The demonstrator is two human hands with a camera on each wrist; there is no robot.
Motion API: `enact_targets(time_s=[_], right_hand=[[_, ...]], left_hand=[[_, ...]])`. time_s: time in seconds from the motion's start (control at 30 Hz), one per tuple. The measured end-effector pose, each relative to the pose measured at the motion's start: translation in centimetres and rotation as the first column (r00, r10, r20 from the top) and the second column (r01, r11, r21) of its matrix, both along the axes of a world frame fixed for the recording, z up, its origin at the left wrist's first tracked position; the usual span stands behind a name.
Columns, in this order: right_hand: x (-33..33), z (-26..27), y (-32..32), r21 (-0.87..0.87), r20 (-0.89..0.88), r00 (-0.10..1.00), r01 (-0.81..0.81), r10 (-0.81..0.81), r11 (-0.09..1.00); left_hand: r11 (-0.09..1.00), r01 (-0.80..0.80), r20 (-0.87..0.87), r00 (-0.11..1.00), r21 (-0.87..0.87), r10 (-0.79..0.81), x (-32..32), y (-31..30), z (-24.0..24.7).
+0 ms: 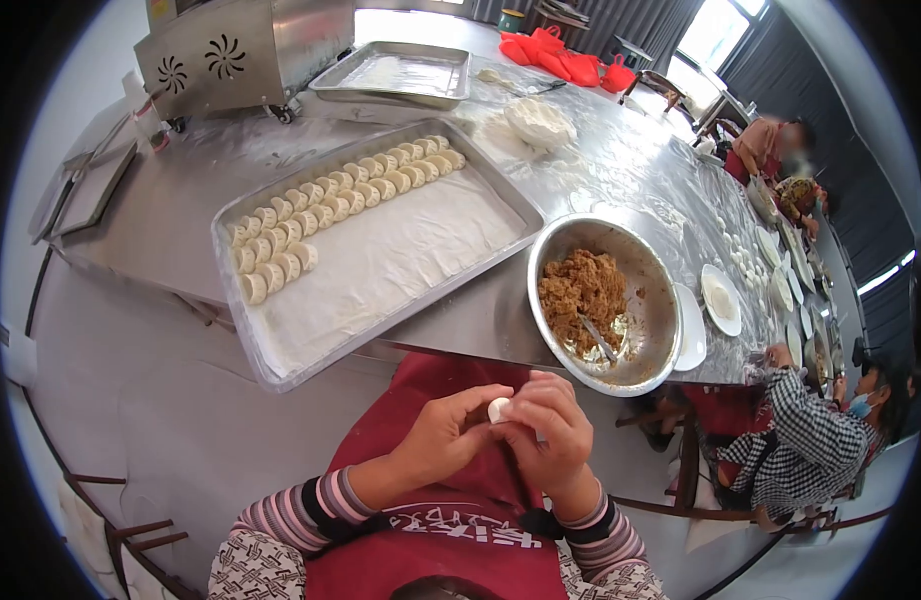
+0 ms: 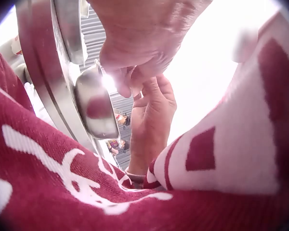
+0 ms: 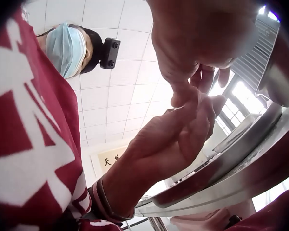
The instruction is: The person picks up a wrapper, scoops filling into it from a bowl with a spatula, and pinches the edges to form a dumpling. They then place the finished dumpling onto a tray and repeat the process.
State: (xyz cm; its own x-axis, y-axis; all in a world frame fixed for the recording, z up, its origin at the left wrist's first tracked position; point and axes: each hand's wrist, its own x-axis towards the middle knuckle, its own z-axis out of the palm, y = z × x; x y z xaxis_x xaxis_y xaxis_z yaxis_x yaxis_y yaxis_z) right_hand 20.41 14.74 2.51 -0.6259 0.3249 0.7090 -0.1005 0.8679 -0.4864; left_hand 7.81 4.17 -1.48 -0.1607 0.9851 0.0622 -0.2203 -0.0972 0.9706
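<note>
In front of the apron, my left hand and right hand meet at a small white dumpling. Fingers and thumbs of both hands pinch its edge; most of it is hidden behind them. In the wrist views the two hands' fingertips come together, with the dumpling largely covered. Beyond the hands, on the table, a metal tray bears rows of finished dumplings on a white cloth. To its right, a steel bowl holds brown filling and a spoon.
White plates stand right of the bowl on the steel table. Farther back are a pile of flour, another metal tray and a steel machine. A person in a checkered shirt sits at the right.
</note>
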Motion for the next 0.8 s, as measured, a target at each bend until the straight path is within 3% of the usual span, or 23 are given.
enact_targets(time_s=[0.03, 0.07, 0.13, 0.23, 0.57, 0.67, 0.73, 0.8], right_hand=[[-0.2, 0.2, -0.1, -0.107, 0.015, 1.000, -0.012, 0.014, 0.994], [-0.4, 0.3, 0.1, -0.104, 0.017, 1.000, -0.017, 0.019, 0.994], [-0.9, 0.6, 0.5, -0.178, 0.060, 0.982, -0.167, 0.181, 0.970], [-1.2, 0.3, 0.7, -0.194, 0.075, 0.965, -0.234, 0.253, 0.953], [-1.9, -0.1, 0.6, -0.170, 0.065, 0.954, -0.279, 0.294, 0.945], [-2.1, 0.4, 0.4, -0.145, 0.172, 0.950, -0.238, 0.261, 0.960], [-2.0, 0.0, 0.2, -0.403, 0.026, 0.967, -0.223, 0.255, 0.887], [-1.9, -0.1, 0.2, -0.369, 0.013, 0.970, -0.219, 0.241, 0.903]], left_hand=[[0.997, -0.007, 0.094, 0.996, 0.071, 0.000, 0.1, 0.1, -0.2], [0.997, -0.012, 0.096, 0.995, 0.073, 0.005, 0.1, 0.1, -0.3], [0.990, -0.009, 0.055, 0.998, 0.140, 0.002, 0.1, -0.1, -0.4], [0.995, -0.071, 0.035, 0.997, 0.067, 0.069, 0.2, -0.2, 1.0], [0.986, -0.127, -0.032, 0.991, 0.106, 0.131, 0.3, -0.6, -0.2], [0.976, -0.148, 0.005, 0.989, 0.158, 0.149, 0.3, -0.3, -0.5], [0.988, -0.100, 0.210, 0.975, 0.120, 0.074, 0.3, -0.3, 0.0], [0.987, -0.127, 0.231, 0.968, 0.100, 0.101, 0.5, -0.2, 0.3]])
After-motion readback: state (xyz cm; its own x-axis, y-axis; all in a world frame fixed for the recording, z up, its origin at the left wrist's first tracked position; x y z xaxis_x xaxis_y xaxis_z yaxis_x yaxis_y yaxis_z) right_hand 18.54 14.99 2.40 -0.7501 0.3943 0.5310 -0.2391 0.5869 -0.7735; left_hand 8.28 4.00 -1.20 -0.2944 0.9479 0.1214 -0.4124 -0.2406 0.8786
